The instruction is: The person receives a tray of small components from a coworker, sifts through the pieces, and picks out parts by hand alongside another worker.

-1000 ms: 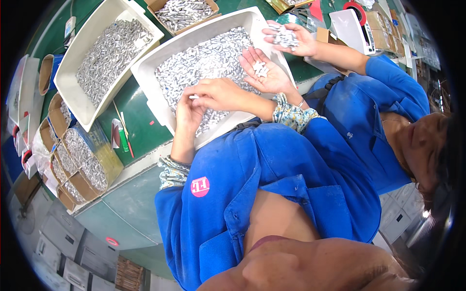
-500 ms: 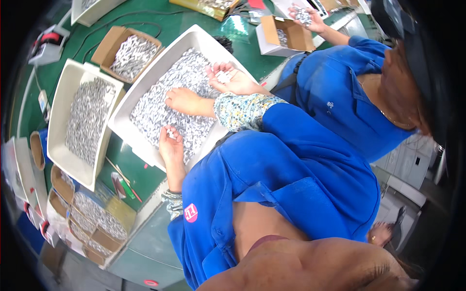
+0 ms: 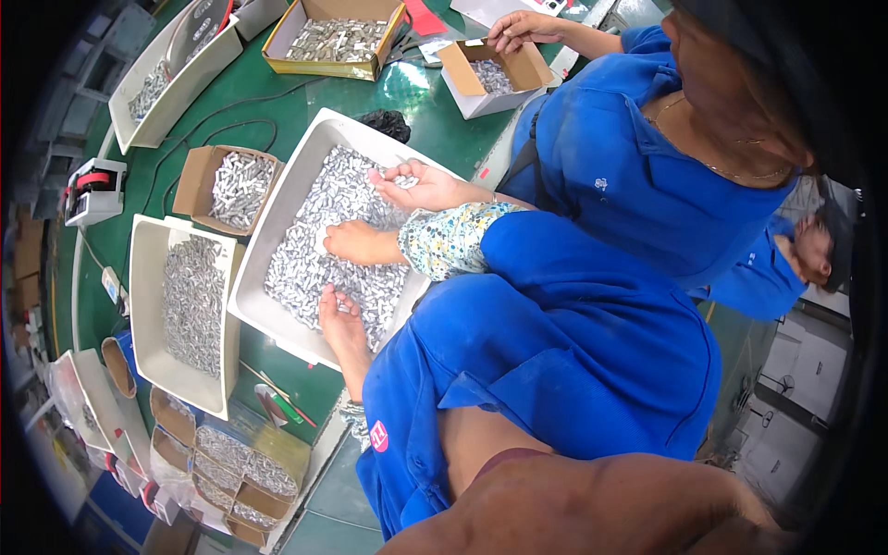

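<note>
A white plastic tray (image 3: 242, 294) holds a thick layer of small silvery metal pieces (image 3: 305, 217). My left hand (image 3: 342, 319) is palm up over its near side, with the fingers curled round a few metal pieces that are hard to make out. Over the middle of the heap, my right hand (image 3: 359, 242) is back up with its fingers closed and pointing down-left; what they hold is hidden. Just beyond it, a co-worker's cupped hand (image 3: 421, 185) is above the same tray. That person's other hand (image 3: 520, 30) hangs over a small carton (image 3: 518, 97).
Left of the tray stand a brown carton (image 3: 194, 185) of metal pieces and a second white tray (image 3: 148, 361). A divided cardboard box (image 3: 268, 499) lies at the near left, beside thin sticks (image 3: 277, 393). Farther back are a yellow box (image 3: 375, 67) and black cables (image 3: 236, 100).
The view has shifted, so the table sits lower in it. Both my hands stay over the tray. The co-worker's far hand, earlier holding up pieces, is now lower at the small carton.
</note>
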Available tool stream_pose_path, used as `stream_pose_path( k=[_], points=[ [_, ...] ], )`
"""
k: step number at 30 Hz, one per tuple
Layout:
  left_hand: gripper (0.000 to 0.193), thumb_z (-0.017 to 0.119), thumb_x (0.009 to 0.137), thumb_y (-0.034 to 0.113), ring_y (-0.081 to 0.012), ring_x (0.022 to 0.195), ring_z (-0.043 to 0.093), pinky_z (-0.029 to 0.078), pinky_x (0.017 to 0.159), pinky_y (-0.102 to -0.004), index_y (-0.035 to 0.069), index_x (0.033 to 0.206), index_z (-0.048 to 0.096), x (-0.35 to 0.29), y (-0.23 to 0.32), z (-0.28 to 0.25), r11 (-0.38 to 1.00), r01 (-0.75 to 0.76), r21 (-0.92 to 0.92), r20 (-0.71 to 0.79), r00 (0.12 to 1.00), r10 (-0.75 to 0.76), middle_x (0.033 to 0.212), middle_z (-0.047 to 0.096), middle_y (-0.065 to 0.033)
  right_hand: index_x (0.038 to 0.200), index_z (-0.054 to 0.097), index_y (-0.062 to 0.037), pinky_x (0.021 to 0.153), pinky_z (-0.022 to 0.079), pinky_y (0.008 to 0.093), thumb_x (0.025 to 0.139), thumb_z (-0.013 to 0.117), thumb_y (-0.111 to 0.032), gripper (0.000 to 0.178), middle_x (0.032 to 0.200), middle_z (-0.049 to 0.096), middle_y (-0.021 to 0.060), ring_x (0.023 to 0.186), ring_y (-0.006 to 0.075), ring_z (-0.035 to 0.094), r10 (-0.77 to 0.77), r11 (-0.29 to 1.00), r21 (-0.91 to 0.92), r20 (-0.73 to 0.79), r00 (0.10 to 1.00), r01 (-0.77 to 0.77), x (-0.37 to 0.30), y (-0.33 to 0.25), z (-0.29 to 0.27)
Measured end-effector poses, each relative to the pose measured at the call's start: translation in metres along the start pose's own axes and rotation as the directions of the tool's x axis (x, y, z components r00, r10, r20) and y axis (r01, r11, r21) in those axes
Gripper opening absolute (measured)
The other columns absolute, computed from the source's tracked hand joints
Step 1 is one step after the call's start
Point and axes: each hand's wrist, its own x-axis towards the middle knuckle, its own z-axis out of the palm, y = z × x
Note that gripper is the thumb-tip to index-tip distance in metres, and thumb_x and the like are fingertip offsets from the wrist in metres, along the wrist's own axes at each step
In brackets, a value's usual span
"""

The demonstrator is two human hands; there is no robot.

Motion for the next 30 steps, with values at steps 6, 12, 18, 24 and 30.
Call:
stream_pose_path(
  k=[6, 12, 18, 24, 30],
  points=[
    [0.019, 0.046, 0.086, 0.011, -0.0108, 0.068, 0.045, 0.036, 0.058, -0.0225, 0.003, 0.103, 0.046, -0.009, 0.002, 0.01, 1.0, -0.017, 0.018, -0.022, 1.0, 0.018, 0.079, 0.05, -0.0028, 0.072, 0.059, -0.0035, 0.063, 0.047, 0.039, 0.065, 0.054, -0.005, 0.008, 0.077, 0.056, 0.0134, 0.073, 0.0306, 0.058, 0.039, 0.997, 0.07, 0.036, 0.999, -0.042, -0.001, 0.0, 0.004],
    [0.021, 0.044, 0.088, 0.013, -0.0147, 0.074, 0.049, 0.041, 0.065, -0.025, 0.001, 0.105, 0.046, -0.008, 0.001, 0.007, 0.999, -0.042, -0.03, -0.032, 0.999, 0.041, 0.086, 0.053, -0.0073, 0.07, 0.058, -0.0066, 0.062, 0.045, 0.0392, 0.067, 0.06, -0.016, 0.01, 0.072, 0.058, 0.0111, 0.073, 0.0287, 0.057, 0.085, 0.989, 0.115, 0.052, 0.995, -0.09, 0.0, -0.005, -0.009],
    [0.025, 0.036, 0.091, 0.019, -0.0178, 0.087, 0.051, 0.044, 0.075, -0.03, 0.0, 0.104, 0.046, -0.01, 0.0, 0.011, 0.991, -0.026, -0.13, 0.002, 1.0, 0.026, 0.097, 0.051, -0.0096, 0.071, 0.057, -0.0076, 0.062, 0.043, 0.0388, 0.07, 0.059, -0.02, 0.013, 0.072, 0.057, 0.0089, 0.071, 0.0278, 0.056, -0.055, 0.925, 0.379, 0.038, 0.998, 0.036, -0.007, -0.037, -0.031],
    [0.024, 0.033, 0.091, 0.018, -0.0147, 0.095, 0.047, 0.044, 0.079, -0.033, 0.002, 0.104, 0.045, -0.013, -0.003, 0.007, 0.982, -0.001, -0.188, -0.014, 1.0, -0.001, 0.105, 0.048, -0.0064, 0.08, 0.061, -0.0087, 0.063, 0.045, 0.0335, 0.075, 0.055, -0.02, 0.014, 0.075, 0.061, 0.0096, 0.071, 0.0257, 0.059, -0.149, 0.822, 0.567, 0.298, 0.943, -0.05, -0.007, -0.047, -0.033],
    [0.02, 0.037, 0.09, 0.013, -0.0155, 0.09, 0.05, 0.045, 0.076, -0.0302, 0.002, 0.103, 0.046, -0.02, -0.004, 0.006, 0.978, -0.036, -0.206, -0.005, 0.999, 0.036, 0.101, 0.05, -0.0072, 0.08, 0.062, -0.009, 0.061, 0.045, 0.0328, 0.074, 0.056, -0.02, 0.014, 0.072, 0.062, 0.0084, 0.068, 0.024, 0.06, -0.153, 0.833, 0.545, 0.387, 0.909, -0.092, 0.001, -0.035, -0.044]
  ],
)
